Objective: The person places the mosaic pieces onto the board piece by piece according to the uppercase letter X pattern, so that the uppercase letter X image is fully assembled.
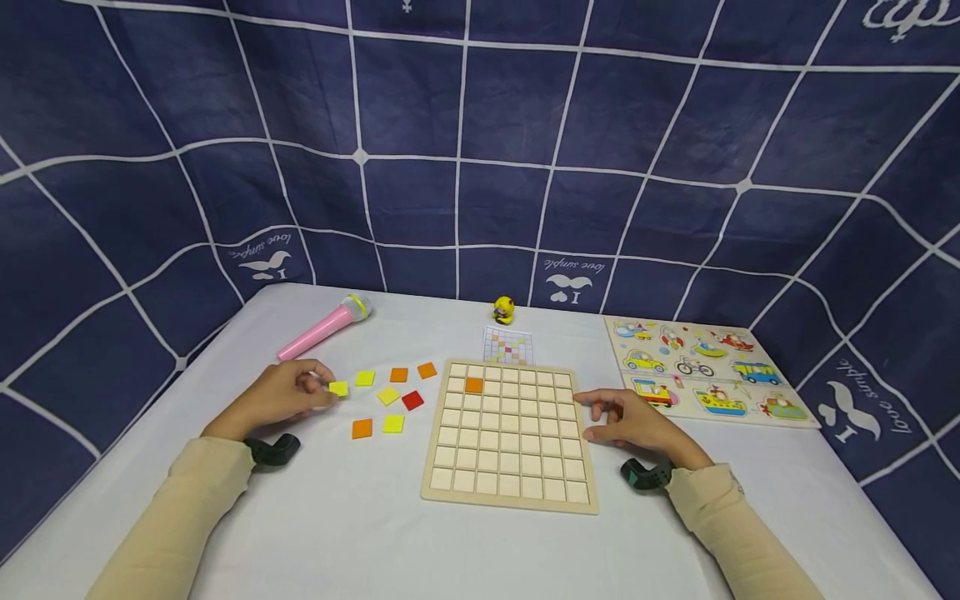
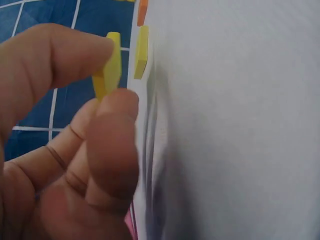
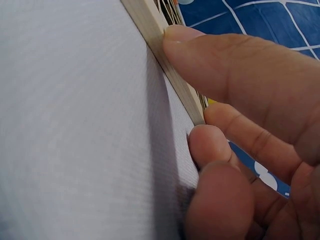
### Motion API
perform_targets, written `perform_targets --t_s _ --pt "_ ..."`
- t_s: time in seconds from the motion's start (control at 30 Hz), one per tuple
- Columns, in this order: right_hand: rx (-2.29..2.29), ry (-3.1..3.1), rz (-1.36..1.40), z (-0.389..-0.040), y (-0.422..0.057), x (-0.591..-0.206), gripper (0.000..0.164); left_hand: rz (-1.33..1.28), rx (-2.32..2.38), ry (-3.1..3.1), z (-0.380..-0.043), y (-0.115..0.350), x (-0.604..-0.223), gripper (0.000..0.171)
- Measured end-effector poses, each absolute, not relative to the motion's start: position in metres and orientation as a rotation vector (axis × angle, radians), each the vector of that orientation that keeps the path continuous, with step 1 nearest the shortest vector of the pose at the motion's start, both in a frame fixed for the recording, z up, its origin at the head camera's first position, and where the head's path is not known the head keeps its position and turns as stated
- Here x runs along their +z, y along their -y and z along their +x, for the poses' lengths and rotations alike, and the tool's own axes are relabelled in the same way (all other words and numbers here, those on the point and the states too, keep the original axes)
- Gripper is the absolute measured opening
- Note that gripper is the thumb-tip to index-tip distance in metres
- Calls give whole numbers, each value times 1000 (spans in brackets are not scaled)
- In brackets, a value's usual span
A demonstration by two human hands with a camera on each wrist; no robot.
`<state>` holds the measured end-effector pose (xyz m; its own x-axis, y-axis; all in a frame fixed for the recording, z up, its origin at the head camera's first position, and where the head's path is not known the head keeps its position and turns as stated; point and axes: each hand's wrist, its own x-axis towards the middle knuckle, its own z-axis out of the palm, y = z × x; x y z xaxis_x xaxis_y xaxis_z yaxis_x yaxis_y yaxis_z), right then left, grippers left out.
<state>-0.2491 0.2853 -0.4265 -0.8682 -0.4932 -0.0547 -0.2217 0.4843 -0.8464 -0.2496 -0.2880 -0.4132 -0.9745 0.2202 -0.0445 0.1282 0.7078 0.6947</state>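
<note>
My left hand (image 1: 288, 392) pinches a small yellow tile (image 2: 114, 65) between thumb and fingertips, just left of the loose tiles. Those are several flat squares: yellow ones (image 1: 393, 424), orange ones (image 1: 362, 428) and a red one (image 1: 412, 400). A wooden grid board (image 1: 510, 503) lies flat in front of me, with one orange tile (image 1: 474, 385) seated in a cell near its upper left corner. At the board's right edge, my right hand (image 1: 630, 423) touches the rim with its index finger and thumb; its other fingers are bent below.
Behind the board lies a printed pattern card (image 1: 509, 346), with a small yellow figurine (image 1: 503, 310) beyond it. A pink toy microphone (image 1: 322, 330) lies at the back left. The wooden picture puzzle (image 1: 705, 392) is on the right. A dark blue checked cloth (image 1: 495, 125) hangs behind the table.
</note>
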Motion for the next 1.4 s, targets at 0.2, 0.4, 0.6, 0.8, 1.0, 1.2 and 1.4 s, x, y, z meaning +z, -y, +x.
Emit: perform_targets --t_s 0.2,0.4,0.6,0.8,1.0,1.2,1.4 --pt "-1314 -2458 -604 -250 -286 -427 60 313 1200 -2801 -249 280 -407 40" --pt "-1306 -2466 -601 -250 -285 -427 60 360 1276 -2765 -248 273 -403 37" --pt "-1319 -2454 -583 -250 -284 -427 61 423 1329 -2712 -244 261 -400 35" --pt "-1293 -2476 -575 -251 -284 -427 61 485 1330 -2712 -244 244 -397 34" --pt "-1290 -2481 -569 -251 -284 -427 61 497 1300 -2740 -245 228 -396 30" --pt "-1296 -2479 -564 -251 -285 -428 61 507 1334 -2697 -245 212 -393 30" --pt "-1300 -2472 -573 -251 -285 -428 61 568 1359 -2674 -248 195 -391 31"
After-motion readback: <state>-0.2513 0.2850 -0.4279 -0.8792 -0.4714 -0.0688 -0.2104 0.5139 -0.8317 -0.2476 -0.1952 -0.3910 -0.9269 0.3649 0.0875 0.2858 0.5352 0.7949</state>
